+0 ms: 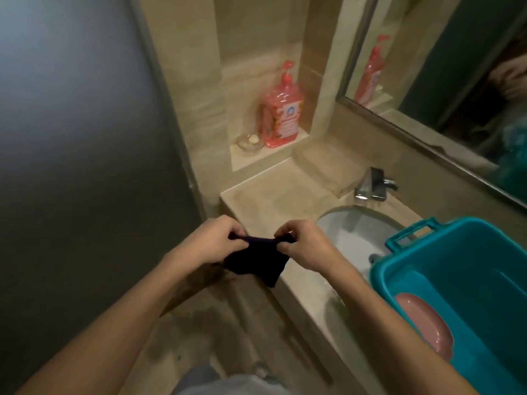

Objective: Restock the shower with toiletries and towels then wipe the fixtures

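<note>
2 forearms [114,323] reach out; left hand [212,240] and right hand [306,246] pinch the dark cloth [256,262] taut in curled fingers [232,233], before the worktop [273,192] edge. wiping step seems to be starting; next it needs pressing onto the faucet [373,185].

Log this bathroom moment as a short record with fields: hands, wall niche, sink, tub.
hands: left hand and right hand each pinch the top edge of the dark cloth, stretched between them
niche: pink pump bottle upright, soap dish to its left
sink: faucet behind the basin
tub: teal tub at right, partly over the basin, pink object inside
</note>
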The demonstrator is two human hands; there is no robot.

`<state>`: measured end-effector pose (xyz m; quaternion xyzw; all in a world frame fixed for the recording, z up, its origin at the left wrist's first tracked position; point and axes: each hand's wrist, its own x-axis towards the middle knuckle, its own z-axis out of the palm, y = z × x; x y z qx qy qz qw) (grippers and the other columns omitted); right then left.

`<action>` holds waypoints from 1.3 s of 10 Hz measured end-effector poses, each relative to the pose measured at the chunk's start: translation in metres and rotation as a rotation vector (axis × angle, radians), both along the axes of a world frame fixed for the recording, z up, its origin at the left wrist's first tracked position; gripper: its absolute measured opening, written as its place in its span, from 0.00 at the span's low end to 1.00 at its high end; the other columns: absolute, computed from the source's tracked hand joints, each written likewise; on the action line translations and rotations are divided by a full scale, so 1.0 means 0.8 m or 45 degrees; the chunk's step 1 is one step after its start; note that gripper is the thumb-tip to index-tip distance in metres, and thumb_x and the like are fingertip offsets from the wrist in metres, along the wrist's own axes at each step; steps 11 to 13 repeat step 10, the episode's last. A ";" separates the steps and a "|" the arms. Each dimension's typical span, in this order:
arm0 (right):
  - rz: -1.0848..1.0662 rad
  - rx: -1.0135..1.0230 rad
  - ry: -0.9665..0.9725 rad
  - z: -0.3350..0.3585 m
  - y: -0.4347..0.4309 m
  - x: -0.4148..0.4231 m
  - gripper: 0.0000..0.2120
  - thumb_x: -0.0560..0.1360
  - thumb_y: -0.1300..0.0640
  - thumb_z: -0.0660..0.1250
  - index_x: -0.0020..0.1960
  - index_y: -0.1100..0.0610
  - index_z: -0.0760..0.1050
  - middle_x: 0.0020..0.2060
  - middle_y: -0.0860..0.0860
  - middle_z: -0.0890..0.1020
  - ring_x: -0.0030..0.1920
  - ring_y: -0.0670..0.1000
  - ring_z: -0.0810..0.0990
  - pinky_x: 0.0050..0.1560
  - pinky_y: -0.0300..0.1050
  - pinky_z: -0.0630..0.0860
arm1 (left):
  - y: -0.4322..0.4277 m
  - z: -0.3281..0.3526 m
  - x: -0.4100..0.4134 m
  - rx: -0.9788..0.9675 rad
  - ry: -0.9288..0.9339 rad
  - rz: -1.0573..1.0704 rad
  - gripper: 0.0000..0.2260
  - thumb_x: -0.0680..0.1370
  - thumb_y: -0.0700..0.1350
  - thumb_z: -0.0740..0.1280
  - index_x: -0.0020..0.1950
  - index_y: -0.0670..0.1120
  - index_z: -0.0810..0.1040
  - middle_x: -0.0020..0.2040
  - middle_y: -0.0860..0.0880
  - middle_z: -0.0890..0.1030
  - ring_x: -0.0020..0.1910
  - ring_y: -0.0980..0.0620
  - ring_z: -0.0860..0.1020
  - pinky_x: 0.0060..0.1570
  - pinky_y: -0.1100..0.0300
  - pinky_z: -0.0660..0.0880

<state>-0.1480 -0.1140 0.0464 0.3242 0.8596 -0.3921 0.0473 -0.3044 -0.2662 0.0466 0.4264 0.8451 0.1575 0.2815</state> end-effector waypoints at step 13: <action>-1.553 -0.264 0.118 -0.182 0.064 -0.056 0.10 0.80 0.58 0.62 0.59 0.51 0.79 0.49 0.53 0.85 0.47 0.52 0.84 0.56 0.53 0.80 | 0.326 -0.193 -0.157 0.053 -0.442 -0.800 0.06 0.78 0.47 0.69 0.55 0.50 0.81 0.49 0.54 0.84 0.49 0.55 0.81 0.56 0.53 0.78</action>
